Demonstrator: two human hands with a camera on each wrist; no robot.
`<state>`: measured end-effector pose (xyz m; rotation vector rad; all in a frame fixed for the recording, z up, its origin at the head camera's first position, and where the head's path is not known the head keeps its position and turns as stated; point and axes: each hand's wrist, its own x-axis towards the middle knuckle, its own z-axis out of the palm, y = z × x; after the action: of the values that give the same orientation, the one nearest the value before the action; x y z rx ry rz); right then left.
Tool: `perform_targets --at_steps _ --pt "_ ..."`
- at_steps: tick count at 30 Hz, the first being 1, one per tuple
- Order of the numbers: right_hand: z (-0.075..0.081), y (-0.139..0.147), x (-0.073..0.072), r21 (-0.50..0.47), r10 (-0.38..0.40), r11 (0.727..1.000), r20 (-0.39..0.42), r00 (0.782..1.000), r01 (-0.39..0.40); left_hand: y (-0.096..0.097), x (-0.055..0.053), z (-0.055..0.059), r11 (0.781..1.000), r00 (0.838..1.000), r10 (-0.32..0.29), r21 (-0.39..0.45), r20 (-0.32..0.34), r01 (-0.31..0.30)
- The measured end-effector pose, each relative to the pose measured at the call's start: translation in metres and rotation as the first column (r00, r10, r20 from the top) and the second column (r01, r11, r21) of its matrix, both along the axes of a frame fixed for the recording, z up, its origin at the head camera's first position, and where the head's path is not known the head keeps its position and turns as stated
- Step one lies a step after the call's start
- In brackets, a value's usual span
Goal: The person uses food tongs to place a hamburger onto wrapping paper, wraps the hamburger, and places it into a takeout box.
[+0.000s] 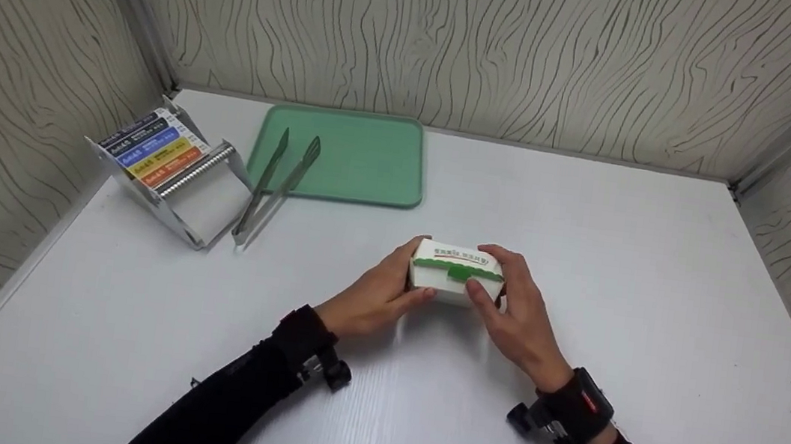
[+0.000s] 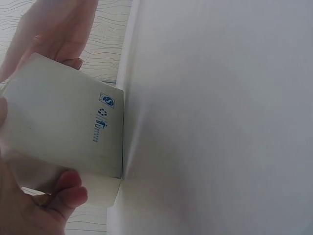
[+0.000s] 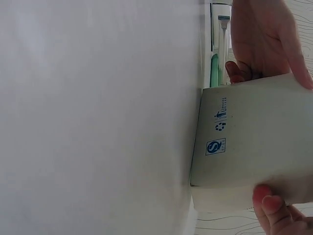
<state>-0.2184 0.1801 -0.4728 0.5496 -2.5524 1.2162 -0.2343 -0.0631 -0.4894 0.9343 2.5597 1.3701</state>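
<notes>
A small white paper food box (image 1: 436, 279) with a green scalloped lid edge and a green front tab (image 1: 459, 272) is between both hands, low over the white table, its lid down. My left hand (image 1: 377, 294) grips its left side, thumb at the front lower edge. On the opposite side my right hand (image 1: 521, 319) grips it, the thumb touching the front just below the tab. Small blue marks are printed on the plain front face of the box (image 2: 63, 117) in the left wrist view. Fingertips of both hands curl round the box's lower sides.
A green tray (image 1: 365, 158) lies at the back left of the table. Metal tongs (image 1: 287, 182) rest with their tips over it. Left of them stands a metal dispenser (image 1: 183, 169) with coloured label strips and a white roll. Patterned walls (image 1: 462, 49) border the table.
</notes>
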Motion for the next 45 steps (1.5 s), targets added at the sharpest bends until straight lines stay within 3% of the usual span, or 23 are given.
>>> perform_targets --at_steps 14,27,45 --pt "-0.001 -0.01 0.005 -0.025 -0.097 0.995 -0.02 0.995 0.096 0.014 0.007 0.001 0.998 0.998 0.058 0.006 -0.037 -0.058" --pt "0.004 -0.019 0.011 -0.079 -0.156 0.984 0.072 0.985 0.162 0.016 0.005 0.004 0.999 0.994 0.027 -0.016 -0.103 -0.029" --pt "0.004 -0.026 0.019 -0.135 -0.151 0.975 0.179 0.972 0.176 0.015 0.009 0.003 0.999 0.997 0.042 -0.03 -0.061 -0.044"
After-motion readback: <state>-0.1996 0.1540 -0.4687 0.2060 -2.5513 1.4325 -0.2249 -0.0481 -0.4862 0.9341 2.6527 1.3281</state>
